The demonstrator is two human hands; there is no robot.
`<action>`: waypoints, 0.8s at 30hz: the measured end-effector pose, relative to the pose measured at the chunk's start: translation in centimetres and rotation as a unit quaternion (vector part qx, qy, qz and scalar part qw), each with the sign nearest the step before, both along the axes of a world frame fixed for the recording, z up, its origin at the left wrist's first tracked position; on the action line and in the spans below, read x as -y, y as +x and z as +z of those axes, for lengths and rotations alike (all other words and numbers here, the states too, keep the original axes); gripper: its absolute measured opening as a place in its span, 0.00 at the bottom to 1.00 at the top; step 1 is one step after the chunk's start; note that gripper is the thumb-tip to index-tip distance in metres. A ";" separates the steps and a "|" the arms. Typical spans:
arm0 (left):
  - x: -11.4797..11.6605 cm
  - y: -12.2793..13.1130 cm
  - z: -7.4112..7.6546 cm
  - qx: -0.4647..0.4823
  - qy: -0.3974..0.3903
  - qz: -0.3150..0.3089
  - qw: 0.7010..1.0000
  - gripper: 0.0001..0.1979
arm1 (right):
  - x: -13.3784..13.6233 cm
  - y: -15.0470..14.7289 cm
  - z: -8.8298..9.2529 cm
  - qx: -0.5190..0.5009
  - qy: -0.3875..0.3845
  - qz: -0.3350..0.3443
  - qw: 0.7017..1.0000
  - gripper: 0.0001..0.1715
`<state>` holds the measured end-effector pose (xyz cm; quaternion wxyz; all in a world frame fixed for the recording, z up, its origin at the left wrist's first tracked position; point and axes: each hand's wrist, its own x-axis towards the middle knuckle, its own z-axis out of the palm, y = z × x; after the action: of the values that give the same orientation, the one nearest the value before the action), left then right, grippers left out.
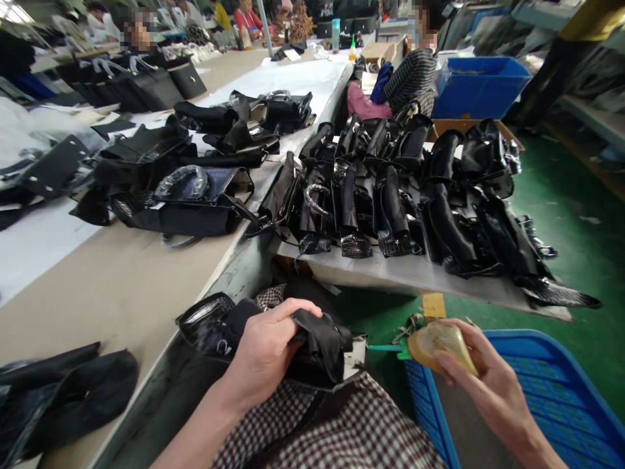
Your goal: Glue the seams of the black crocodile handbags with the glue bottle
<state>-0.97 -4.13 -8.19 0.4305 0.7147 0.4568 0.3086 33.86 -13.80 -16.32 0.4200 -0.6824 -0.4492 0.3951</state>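
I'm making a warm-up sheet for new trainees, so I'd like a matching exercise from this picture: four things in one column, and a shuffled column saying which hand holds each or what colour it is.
Things
1. Squeeze bottle
2. Slatted basket
3. Black bag
4. Checked cloth

Place or colour
A. Held in the left hand
B. Dark and white
C. Held in the right hand
D. Blue

Pairs: 1-C, 2-D, 3-A, 4-B

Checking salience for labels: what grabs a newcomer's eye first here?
Probably the black bags rowed on the table ahead. Next, the blue basket at lower right and the yellowish bottle in the right hand. At lower centre, the left hand grips a black bag-like piece.
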 end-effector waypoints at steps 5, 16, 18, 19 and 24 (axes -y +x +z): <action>1.8 -0.3 -0.5 0.000 0.004 0.023 1.000 0.11 | -0.6 -1.0 -0.1 0.000 -0.001 -0.018 1.000 0.30; 3.1 -0.3 -0.3 -0.007 0.113 0.012 0.994 0.12 | -1.7 -2.1 0.3 -0.010 -0.018 -0.066 0.998 0.34; 3.2 -0.4 -0.5 -0.011 0.118 0.006 0.993 0.12 | -1.7 -1.8 0.1 -0.001 -0.020 -0.056 0.998 0.35; 3.3 -0.4 -0.6 -0.015 0.118 0.004 0.993 0.13 | -1.8 -1.7 0.0 0.009 -0.020 -0.052 0.998 0.35; 3.5 -0.4 -0.9 -0.037 0.144 -0.019 0.989 0.11 | -2.0 -0.8 -0.1 0.028 -0.034 -0.016 0.999 0.34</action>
<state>-1.40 -7.60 -9.06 0.3120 0.7886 0.4095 0.3362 33.06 -11.83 -16.43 0.3901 -0.7145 -0.4359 0.3838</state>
